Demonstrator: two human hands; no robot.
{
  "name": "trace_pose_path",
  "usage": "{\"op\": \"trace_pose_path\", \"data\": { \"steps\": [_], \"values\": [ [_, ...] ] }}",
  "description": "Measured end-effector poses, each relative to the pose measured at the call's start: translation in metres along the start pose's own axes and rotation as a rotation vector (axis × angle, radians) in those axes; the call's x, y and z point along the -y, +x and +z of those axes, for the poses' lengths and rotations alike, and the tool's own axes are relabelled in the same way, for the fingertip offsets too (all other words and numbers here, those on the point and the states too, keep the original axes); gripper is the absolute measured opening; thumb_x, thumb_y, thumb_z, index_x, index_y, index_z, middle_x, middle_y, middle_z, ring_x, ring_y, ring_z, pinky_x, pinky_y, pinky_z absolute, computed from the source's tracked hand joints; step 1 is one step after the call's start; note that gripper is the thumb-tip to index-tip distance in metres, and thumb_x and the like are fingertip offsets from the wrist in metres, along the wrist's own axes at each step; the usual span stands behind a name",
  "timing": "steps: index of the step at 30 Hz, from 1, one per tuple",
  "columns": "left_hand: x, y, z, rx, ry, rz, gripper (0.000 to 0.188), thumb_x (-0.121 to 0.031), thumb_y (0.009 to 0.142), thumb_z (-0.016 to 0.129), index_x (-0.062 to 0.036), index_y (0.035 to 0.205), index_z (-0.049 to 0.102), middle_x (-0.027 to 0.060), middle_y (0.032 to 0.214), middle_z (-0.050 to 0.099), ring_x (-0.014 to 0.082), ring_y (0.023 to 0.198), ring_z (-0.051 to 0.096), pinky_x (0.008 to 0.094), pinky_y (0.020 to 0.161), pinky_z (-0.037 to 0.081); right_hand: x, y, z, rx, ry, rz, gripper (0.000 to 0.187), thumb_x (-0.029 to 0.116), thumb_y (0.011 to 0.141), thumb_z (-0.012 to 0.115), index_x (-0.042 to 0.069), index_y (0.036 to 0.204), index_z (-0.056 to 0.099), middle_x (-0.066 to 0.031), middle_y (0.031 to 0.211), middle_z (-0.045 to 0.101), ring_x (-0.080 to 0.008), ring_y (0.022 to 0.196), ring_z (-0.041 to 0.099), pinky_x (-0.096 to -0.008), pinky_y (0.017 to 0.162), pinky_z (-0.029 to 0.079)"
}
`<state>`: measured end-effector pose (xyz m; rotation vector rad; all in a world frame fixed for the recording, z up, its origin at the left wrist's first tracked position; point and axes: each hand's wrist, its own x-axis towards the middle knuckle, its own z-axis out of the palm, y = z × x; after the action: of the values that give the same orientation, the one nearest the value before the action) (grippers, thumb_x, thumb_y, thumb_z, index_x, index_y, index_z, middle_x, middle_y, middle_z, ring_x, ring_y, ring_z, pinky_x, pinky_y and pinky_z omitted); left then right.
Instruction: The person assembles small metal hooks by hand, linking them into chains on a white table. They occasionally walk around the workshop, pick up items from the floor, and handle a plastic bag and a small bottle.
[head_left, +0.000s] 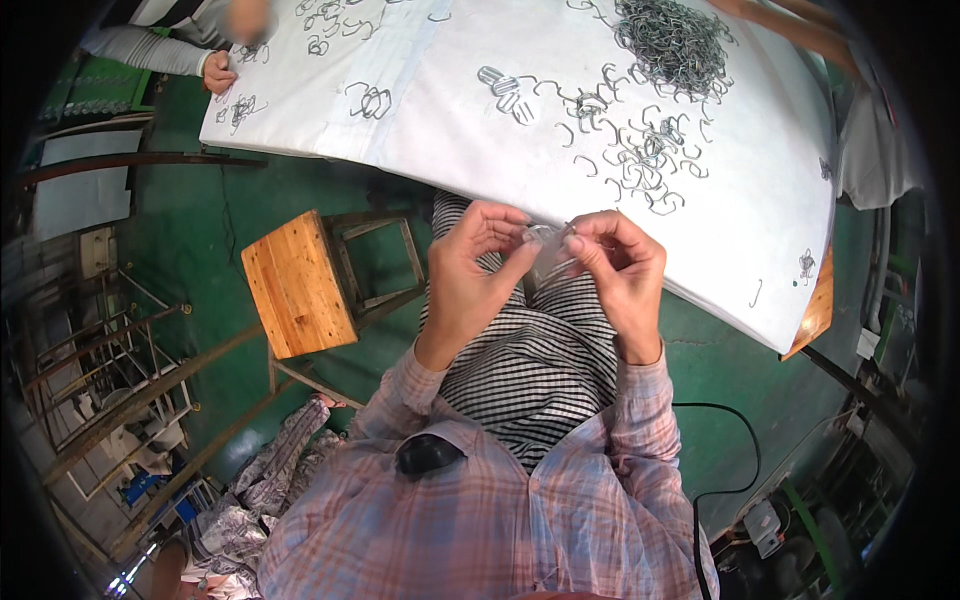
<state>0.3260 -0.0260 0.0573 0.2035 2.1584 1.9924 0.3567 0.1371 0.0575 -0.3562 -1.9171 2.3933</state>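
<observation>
Over my lap, just off the table's near edge, a small clear plastic bag (pixel 546 258) is stretched between my two hands. My left hand (pixel 468 275) pinches its left side between thumb and fingers, where something shiny shows at the top. On the other side my right hand (pixel 625 270) grips it the same way, thumb against fingertips. Whether a metal hook is inside the bag is too small to tell. Beyond my hands, loose bent wire hooks (pixel 648 165) are scattered over the white-covered table (pixel 450 130). Several hooks lie lined up in flat groups (pixel 507 93) to their left.
A dense heap of hooks (pixel 672 50) sits at the far right of the table. Another person's hand (pixel 218 73) rests at the table's left end, and another person's arm (pixel 790 30) reaches in at the far right. A wooden stool (pixel 300 285) stands to my left.
</observation>
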Motion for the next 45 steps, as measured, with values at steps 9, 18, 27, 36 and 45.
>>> {"op": "trace_pose_path", "data": {
  "steps": [9, 18, 27, 36, 45],
  "values": [
    [-0.005, 0.000, 0.007, 0.016, 0.063, 0.025, 0.030, 0.007, 0.076, 0.069, 0.0016, 0.101, 0.054, 0.0073, 0.087, 0.065, 0.0107, 0.083, 0.064, 0.0227, 0.073, 0.052, -0.012, 0.002, 0.008, -0.049, -0.169, -0.288, 0.010, -0.001, 0.076, 0.071, 0.001, 0.083, 0.065, -0.0074, 0.094, 0.061, -0.0130, 0.084, 0.058, -0.0250, 0.070, 0.047],
    [0.048, 0.138, -0.023, -0.102, 0.709, 0.460, 0.023, 0.004, 0.079, 0.059, -0.0035, 0.099, 0.067, 0.0129, 0.097, 0.067, 0.0269, 0.085, 0.065, 0.0339, 0.074, 0.051, -0.020, -0.017, 0.014, -0.025, -0.238, -0.407, 0.010, -0.002, 0.076, 0.068, 0.001, 0.081, 0.059, -0.0106, 0.093, 0.062, -0.0224, 0.090, 0.062, -0.0464, 0.101, 0.041],
    [0.072, 0.179, -0.042, -0.120, 0.870, 0.358, 0.024, -0.004, 0.073, 0.069, -0.0032, 0.097, 0.069, 0.0140, 0.090, 0.065, 0.0271, 0.077, 0.064, 0.0338, 0.073, 0.050, -0.032, -0.018, 0.013, -0.017, -0.324, -0.427, 0.011, -0.004, 0.075, 0.068, 0.000, 0.080, 0.060, -0.0103, 0.088, 0.063, -0.0231, 0.085, 0.062, -0.0425, 0.096, 0.046],
    [0.011, 0.039, -0.012, 0.073, -0.076, -0.165, 0.018, 0.001, 0.083, 0.067, 0.0069, 0.100, 0.062, 0.0080, 0.090, 0.066, 0.0100, 0.078, 0.062, 0.0214, 0.070, 0.053, -0.039, -0.010, 0.021, -0.101, -0.282, -0.387, 0.010, -0.005, 0.076, 0.068, -0.001, 0.082, 0.061, -0.0098, 0.086, 0.062, -0.0208, 0.082, 0.062, -0.0402, 0.095, 0.048],
    [0.000, 0.009, 0.002, -0.010, -0.050, -0.030, 0.016, 0.007, 0.082, 0.066, 0.0071, 0.097, 0.063, 0.0096, 0.092, 0.067, 0.0115, 0.085, 0.064, 0.0220, 0.075, 0.053, -0.040, -0.009, 0.021, -0.180, -0.348, -0.415, 0.010, -0.004, 0.077, 0.068, 0.000, 0.082, 0.060, -0.0096, 0.084, 0.061, -0.0205, 0.080, 0.062, -0.0411, 0.094, 0.048]
  ]
}}
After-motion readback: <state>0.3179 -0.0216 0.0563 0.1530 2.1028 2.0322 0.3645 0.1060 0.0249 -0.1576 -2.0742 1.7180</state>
